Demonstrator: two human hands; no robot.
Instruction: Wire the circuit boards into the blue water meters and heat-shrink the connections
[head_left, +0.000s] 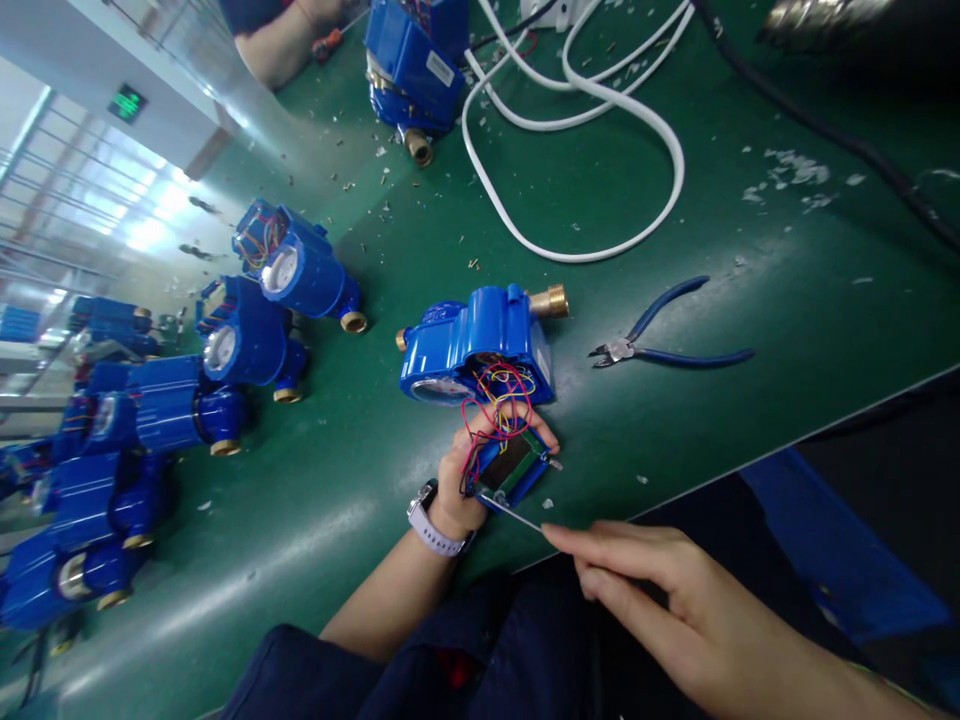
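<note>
- 1 right hand point(645, 580), its fingers pinching 1 slim metal tool point(515, 514); the far end meets the blue housing's edge. Its exact type cannot be told.
- 1 left hand point(456, 495), fingers curled round 1 blue housing point(532, 486) carrying 1 circuit board point(516, 460), just in front of the meter. This piece should be light and stiff but fragile: best held by its plastic rim, off the board.
- 1 tangle of thin wires point(504, 384), red, yellow and dark, between board and meter; soft, likely to pull loose if tugged.
- 1 blue water meter point(454, 345) lying on the desk point(420, 235); probably heavy and slippery, so grip the body or 1 of its 2 brass ends.
- 1 pair of diagonal cutters point(621, 350), handles spread, right of it.
- At least 6 meters in the left-hand row point(172, 400); overlap prevents an exact count.
- 1 looped white cable point(575, 258).
- 1 far meter point(431, 75) near another person's arm point(276, 48).
</note>
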